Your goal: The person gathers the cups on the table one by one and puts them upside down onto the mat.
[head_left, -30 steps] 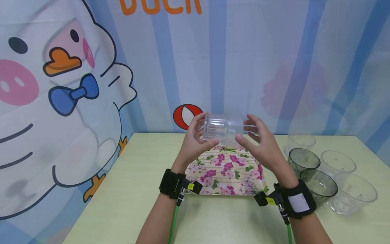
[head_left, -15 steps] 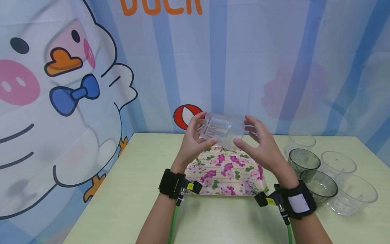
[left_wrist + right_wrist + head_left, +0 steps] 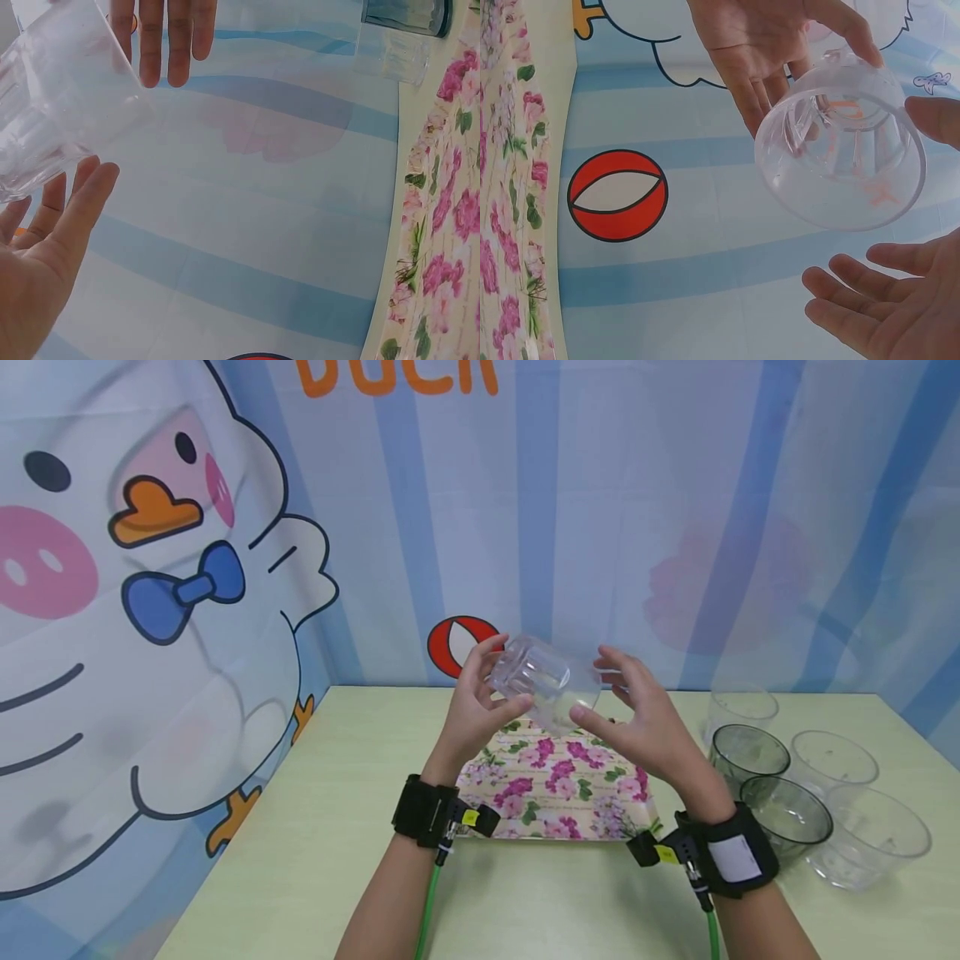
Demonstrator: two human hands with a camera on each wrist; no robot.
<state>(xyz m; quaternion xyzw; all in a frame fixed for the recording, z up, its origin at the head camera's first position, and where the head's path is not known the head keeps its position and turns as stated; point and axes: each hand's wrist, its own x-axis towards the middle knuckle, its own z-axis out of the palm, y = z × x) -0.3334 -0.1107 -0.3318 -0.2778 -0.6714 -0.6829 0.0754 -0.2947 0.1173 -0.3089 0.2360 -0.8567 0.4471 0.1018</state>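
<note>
Clear ribbed plastic cup [image 3: 545,681] held in air above floral tray [image 3: 558,781], tipped sideways, mouth toward right hand [image 3: 637,727], nothing inside. Left hand [image 3: 472,706] grips cup base, fingers curled round it. Right hand at rim, fingers fairly straight; whether it grips is hard to tell. On pale green table [image 3: 315,827], right side: five upright cups, two smoky [image 3: 750,752], three clear [image 3: 870,835], all seemingly without contents.

Before you: floral tray [image 3: 558,793] mid-table; five cups [image 3: 787,793] clustered right; duck backdrop [image 3: 150,610] far left.
</note>
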